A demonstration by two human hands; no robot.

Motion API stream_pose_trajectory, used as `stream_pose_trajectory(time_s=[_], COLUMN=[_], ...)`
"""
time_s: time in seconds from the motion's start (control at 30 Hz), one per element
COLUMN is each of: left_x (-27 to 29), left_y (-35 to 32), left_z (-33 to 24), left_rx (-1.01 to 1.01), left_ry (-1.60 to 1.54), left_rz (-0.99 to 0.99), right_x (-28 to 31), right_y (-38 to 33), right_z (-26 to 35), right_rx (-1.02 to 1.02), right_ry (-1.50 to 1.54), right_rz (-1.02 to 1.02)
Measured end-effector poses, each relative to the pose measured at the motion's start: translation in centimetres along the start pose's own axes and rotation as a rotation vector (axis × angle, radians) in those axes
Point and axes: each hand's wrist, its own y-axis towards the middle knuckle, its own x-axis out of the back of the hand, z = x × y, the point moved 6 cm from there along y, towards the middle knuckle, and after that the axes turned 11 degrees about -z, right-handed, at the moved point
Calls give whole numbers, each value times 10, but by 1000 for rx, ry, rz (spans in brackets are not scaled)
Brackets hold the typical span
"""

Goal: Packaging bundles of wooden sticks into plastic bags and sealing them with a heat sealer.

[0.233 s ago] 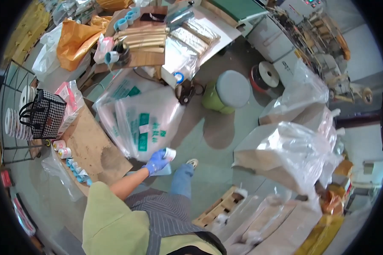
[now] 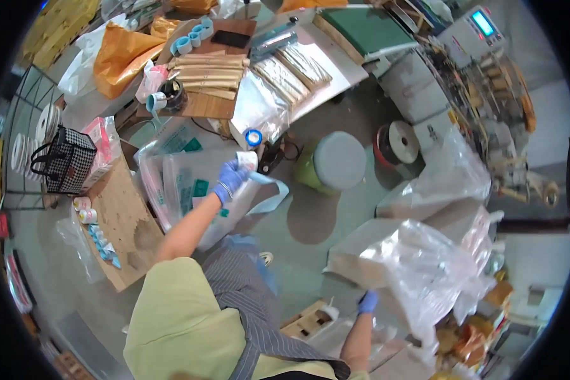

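**A:** Pale blue strip [image 2: 267,187], one end pinched with a small white piece in the gloved fingers [image 2: 239,170] of the left hand [image 2: 229,179] — is that the grip?

**B:** Yes. The blue-gloved fingers are curled tight around the white end, and the strip hangs down and loops to the right of the hand, above the grey-green floor.

**A:** And the right hand [image 2: 367,302]?

**B:** Also in a blue glove, low in the frame, at the edge of a big clear plastic bag [image 2: 424,272] piled on a carton. Whether those fingers are clenched on the film or only resting against it, I cannot tell — they are too small.

**A:** What lies around the left hand?

**B:** Just behind it, a clear bag with green print [image 2: 183,183]; just above, a roll of blue tape [image 2: 253,137] at the edge of a worktable [image 2: 335,76] holding long packets. To the right stands a round stool with a grey seat [image 2: 337,161]. Farther left, a flat sheet of cardboard [image 2: 123,221] and a black-and-white checked bag [image 2: 66,166].
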Motion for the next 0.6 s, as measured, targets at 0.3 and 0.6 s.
stream_pose_trajectory(time_s=[0.3,0.6], left_x=[-3,-161], left_y=[121,127], left_z=[-134,-237], left_rx=[-449,-457], left_ry=[513,113], left_rz=[-249,106], right_x=[-214,-362], right_y=[25,-146], right_z=[503,690], right_rx=[600,724], right_ry=[46,-183], right_rz=[413,1056])
